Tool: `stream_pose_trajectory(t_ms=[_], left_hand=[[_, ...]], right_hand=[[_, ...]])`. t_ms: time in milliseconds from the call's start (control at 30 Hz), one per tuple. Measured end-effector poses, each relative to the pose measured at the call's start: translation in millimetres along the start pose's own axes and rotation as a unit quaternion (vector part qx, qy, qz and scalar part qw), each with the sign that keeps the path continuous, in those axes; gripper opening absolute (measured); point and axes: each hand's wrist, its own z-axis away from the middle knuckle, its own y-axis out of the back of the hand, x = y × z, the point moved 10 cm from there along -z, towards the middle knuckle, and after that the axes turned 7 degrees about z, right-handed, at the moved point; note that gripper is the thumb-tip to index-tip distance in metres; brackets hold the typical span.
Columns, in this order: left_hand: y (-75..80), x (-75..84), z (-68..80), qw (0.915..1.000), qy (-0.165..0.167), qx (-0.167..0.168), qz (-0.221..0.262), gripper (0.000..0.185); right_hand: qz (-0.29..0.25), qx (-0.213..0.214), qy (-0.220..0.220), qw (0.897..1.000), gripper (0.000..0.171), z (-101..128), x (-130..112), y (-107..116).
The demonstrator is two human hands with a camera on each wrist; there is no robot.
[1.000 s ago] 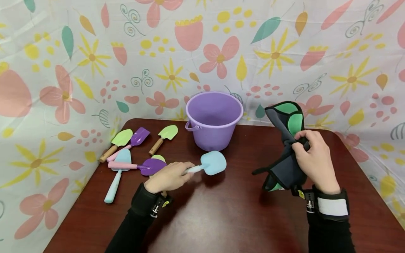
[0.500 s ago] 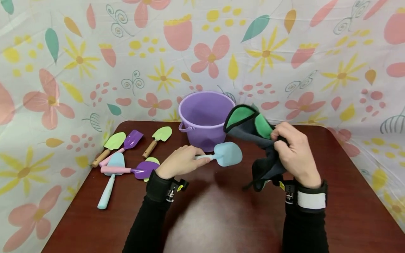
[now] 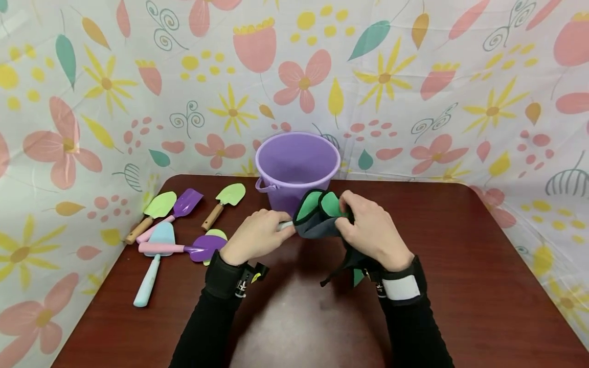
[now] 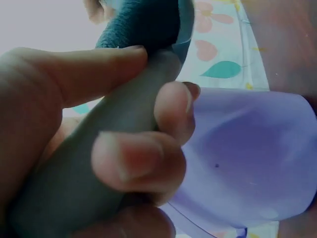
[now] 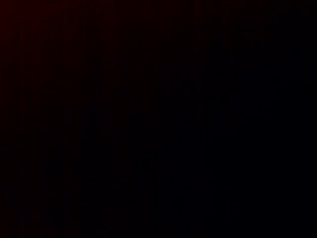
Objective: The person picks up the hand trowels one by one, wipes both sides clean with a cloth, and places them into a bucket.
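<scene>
In the head view my left hand (image 3: pixel 257 236) grips the pale handle of a toy shovel (image 3: pixel 285 225), in front of the bucket. Its light blue blade is mostly hidden by a dark grey cloth piece (image 3: pixel 317 228) with green panels and black edging. My right hand (image 3: pixel 374 229) pinches this soft piece, which is bunched over the blade end and trails a thin dark strap below. Up close in the left wrist view, fingers and thumb wrap round the shovel handle (image 4: pixel 126 106), and dark fabric (image 4: pixel 143 25) meets its upper end. The right wrist view is almost black.
A purple bucket (image 3: pixel 294 168) stands at the back of the brown table (image 3: pixel 460 286), right behind the hands. Several toy shovels lie at the left, among them a green trowel (image 3: pixel 230 195), a purple shovel (image 3: pixel 202 249) and a light blue one (image 3: pixel 148 281). A flowered cloth hangs behind.
My right hand has carried the dark cloth piece leftward to the shovel, whose blade it now covers. My left hand has lifted the shovel slightly and shifted it right. The head view has shifted slightly.
</scene>
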Motion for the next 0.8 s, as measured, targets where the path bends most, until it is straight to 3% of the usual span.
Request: stream_pose_trajectory(t_ms=[133, 267, 433, 800], left_hand=[[5.2, 6.0, 0.6, 0.9998, -0.006, 0.019, -0.005, 0.029], [5.8, 7.5, -0.4, 0.9995, -0.009, 0.032, -0.003, 0.03], [5.1, 12.0, -1.8, 0.9987, -0.029, 0.04, 0.014, 0.031], [3.3, 12.5, -2.4, 0.9972, -0.051, 0.047, 0.026, 0.028]], right_hand=[[0.018, -0.029, 0.005, 0.999, 0.052, -1.0, -5.2, -10.9], [0.033, -0.031, 0.032, 0.998, 0.064, 0.0, -10.7, -16.3], [0.04, 0.007, 0.035, 0.999, 0.048, -0.1, -13.3, -13.1], [0.054, 0.046, -0.015, 0.997, 0.009, -2.3, -9.0, -19.3]])
